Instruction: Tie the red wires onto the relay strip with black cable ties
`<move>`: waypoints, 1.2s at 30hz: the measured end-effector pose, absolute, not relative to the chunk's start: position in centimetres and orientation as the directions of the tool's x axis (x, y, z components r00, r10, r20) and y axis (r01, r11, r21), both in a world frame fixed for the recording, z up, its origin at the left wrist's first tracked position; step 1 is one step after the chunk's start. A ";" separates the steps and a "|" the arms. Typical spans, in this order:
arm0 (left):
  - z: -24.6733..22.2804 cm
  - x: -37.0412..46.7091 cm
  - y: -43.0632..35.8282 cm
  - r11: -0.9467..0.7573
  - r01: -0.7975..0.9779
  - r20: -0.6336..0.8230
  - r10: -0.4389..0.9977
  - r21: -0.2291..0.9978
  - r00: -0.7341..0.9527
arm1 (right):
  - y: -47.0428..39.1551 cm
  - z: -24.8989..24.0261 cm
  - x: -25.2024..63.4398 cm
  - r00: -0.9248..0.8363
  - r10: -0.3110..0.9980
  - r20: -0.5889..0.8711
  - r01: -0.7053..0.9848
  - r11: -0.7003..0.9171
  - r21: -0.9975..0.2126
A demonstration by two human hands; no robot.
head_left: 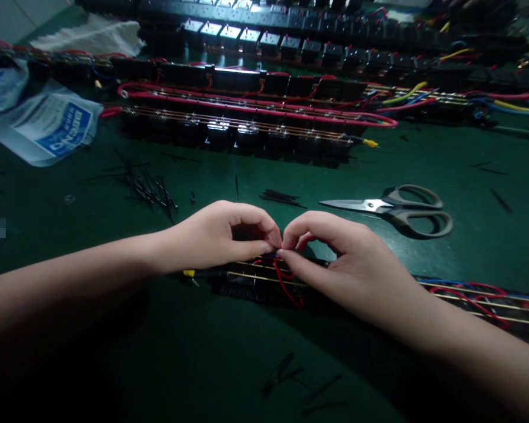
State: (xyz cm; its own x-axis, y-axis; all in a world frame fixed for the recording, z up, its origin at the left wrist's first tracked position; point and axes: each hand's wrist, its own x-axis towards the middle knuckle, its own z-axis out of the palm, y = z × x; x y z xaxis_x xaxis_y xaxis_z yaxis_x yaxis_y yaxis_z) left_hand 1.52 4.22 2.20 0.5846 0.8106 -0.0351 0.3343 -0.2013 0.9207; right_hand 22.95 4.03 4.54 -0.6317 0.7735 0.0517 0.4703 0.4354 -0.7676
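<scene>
Fingertip to fingertip, my left hand (220, 235) and my right hand (348, 252) are closed in pinches over a long dark strip (242, 289) with copper-coloured bare wires along it. A thin red wire (284, 286) comes out from between the pinched fingertips and loops down over the strip. The fingers hide the wire's pinched part. A yellow-tipped lead (188, 273) sticks out at the strip's left end, below my left wrist. Under my right forearm the strip continues rightward, with red and blue wires (471, 294) lying on it.
Scissors (374, 205) lie partly open beyond my right hand. Black cut pieces (152, 189) are scattered on the green tabletop (229, 358). Another wired black strip (247, 126) lies farther back, with rows of black modules (247, 35) behind it. Plastic bags (48, 126) lie at left.
</scene>
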 end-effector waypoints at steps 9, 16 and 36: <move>2.1 1.6 4.1 -0.146 0.300 -0.064 0.803 0.943 0.592 | 4.0 4.6 22.9 -0.632 0.774 0.049 0.476 0.437 -0.763; 2.2 1.5 4.2 -0.137 0.342 -0.108 0.786 0.930 0.609 | 4.0 4.7 22.8 -0.633 0.774 0.034 0.480 0.426 -0.767; 2.4 1.5 4.2 -0.152 0.366 -0.118 0.777 0.918 0.618 | 4.0 4.9 23.0 -0.590 0.808 -0.014 0.421 0.293 -0.858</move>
